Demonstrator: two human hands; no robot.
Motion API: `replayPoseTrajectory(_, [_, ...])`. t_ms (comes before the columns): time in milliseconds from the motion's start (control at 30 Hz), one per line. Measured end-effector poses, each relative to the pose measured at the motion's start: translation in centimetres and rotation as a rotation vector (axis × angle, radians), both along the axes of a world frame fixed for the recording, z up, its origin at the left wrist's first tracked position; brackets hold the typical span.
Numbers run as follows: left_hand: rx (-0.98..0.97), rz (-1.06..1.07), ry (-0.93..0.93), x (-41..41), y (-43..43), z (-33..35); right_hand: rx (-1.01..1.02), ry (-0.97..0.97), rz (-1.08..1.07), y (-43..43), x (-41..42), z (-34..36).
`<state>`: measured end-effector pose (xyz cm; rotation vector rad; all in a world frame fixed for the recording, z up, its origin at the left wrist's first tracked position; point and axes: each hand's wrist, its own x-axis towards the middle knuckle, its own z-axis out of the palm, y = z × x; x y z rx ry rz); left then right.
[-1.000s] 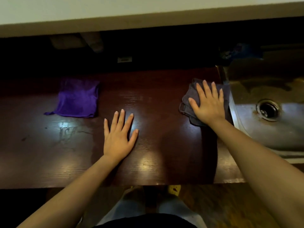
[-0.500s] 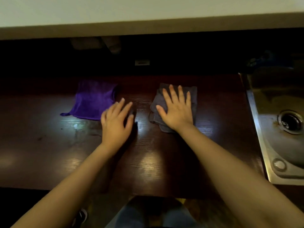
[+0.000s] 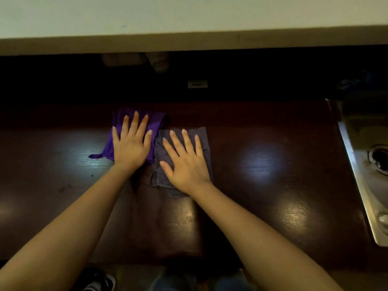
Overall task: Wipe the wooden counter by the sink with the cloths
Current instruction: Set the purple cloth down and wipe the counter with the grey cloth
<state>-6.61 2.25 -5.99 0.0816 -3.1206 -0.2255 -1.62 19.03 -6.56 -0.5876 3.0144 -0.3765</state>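
Dark brown glossy wooden counter runs L to R, w/ 2 cloths near its middle, well apart from the stainless steel sink at the R edge. Left hand lies flat, fingers spread, palm down on the crumpled purple cloth; 1 corner of that cloth trails out to the L. Right hand lies flat too, fingers spread, pressing the folded dark grey cloth. The 2 cloths touch at their inner edges; grey one sits slightly nearer the person. Neither hand pinches anything. Bright light patches reflect off the wood on both sides. A pale shelf edge overhangs the back; a dark shoe shows below the counter front.
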Motion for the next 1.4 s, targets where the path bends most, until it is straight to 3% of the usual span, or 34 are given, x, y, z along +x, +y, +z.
replayPoseTrajectory(300, [0.003,0.021,-0.025,0.2,0.1,0.1,-0.014,0.005,-0.106,0.9,-7.7,0.2])
replayPoseTrajectory(467, [0.0,0.019,-0.034,0.2,0.2,0.0,-0.042,0.03,-0.131,2.2,-7.6,0.2])
replayPoseTrajectory(833, [0.006,0.056,-0.092,-0.1,1.4,0.5,-0.009,0.075,-0.344,15.4,-6.7,0.5])
replayPoseTrajectory(967, [0.04,-0.068,0.019,1.5,6.2,1.8,0.008,0.07,-0.418,20.6,-6.4,0.4])
replayPoseTrajectory(1100, [0.04,-0.252,-0.014,3.1,11.7,1.7,0.03,0.058,-0.473,24.7,-5.5,0.5])
replayPoseTrajectory(1400, [-0.013,-0.286,-0.044,6.5,14.9,-1.1,0.051,0.025,-0.577,29.3,0.1,0.5])
